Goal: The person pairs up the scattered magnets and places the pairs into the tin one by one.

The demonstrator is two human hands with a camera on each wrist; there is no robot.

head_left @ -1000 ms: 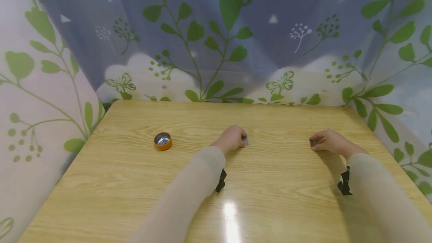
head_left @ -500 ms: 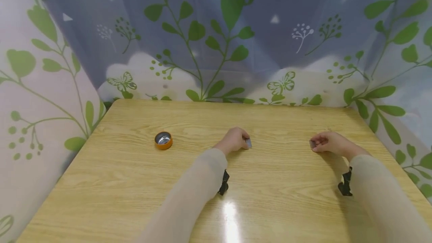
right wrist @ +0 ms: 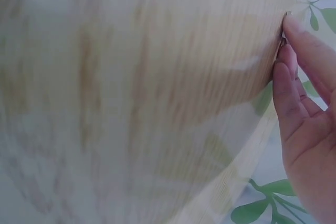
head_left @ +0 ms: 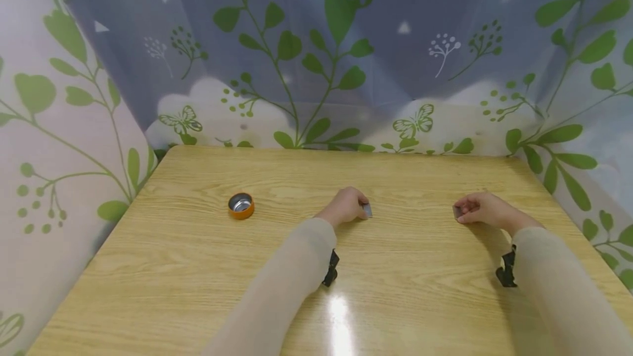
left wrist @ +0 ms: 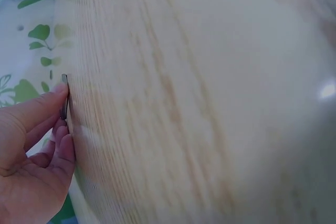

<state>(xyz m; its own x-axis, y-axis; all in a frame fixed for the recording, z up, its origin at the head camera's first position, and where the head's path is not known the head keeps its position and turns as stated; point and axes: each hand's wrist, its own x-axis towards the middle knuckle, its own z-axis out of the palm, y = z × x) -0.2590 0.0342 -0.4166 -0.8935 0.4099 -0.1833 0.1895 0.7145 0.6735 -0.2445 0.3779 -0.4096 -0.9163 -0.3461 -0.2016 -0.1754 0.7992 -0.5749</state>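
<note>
In the head view my left hand (head_left: 346, 205) pinches a small, thin grey rectangular piece (head_left: 367, 211) low over the table, right of centre. The left wrist view catches that piece edge-on, a dark flat slab (left wrist: 64, 97) between thumb and fingers. Farther right, my right hand (head_left: 482, 209) holds a similar small grey flat piece (head_left: 457, 212) in its fingertips. Its fingers mostly hide the piece in the right wrist view. A gap of bare wood separates the two pieces, which roughly face each other. The exact kind of the pieces cannot be made out.
A small orange round bowl (head_left: 241, 206) with a shiny metal inside stands left of my left hand. The wood-grain table (head_left: 395, 273) ends at a leaf-patterned curtain (head_left: 346, 125) behind and on both sides.
My left hand has slid slightly to the right with its grey piece, which shows more beyond the fingertips. The right hand has stayed nearly still. The view has shifted a little.
</note>
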